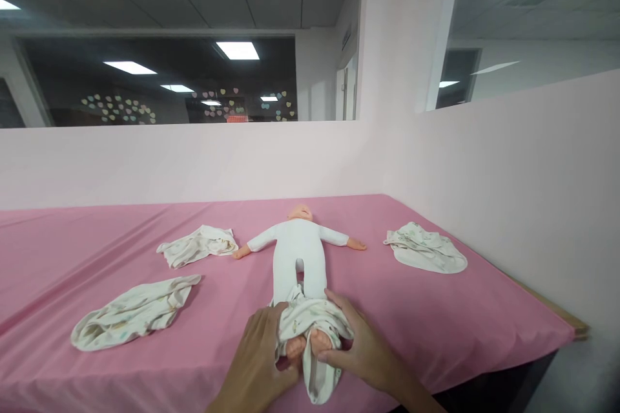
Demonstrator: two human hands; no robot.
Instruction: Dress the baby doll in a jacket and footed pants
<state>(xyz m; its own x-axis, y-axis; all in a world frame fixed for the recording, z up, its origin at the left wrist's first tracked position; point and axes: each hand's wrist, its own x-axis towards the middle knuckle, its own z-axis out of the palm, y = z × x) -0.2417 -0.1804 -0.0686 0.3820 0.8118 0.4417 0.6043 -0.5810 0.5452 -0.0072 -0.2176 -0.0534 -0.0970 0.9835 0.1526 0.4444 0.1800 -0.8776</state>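
Pink cloth (387,296) drapes the bench (580,328); at six o'clock, your left hand (259,351) and right hand (365,351), each grip partly closed, hold the patterned garment (314,313) around the feet (295,347) of the doll (299,251). Those feet could snag if the bunched garment twists.

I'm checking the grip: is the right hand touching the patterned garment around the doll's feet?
Touching. The head view shows the right hand curled against the side of the patterned garment, no gap between them.
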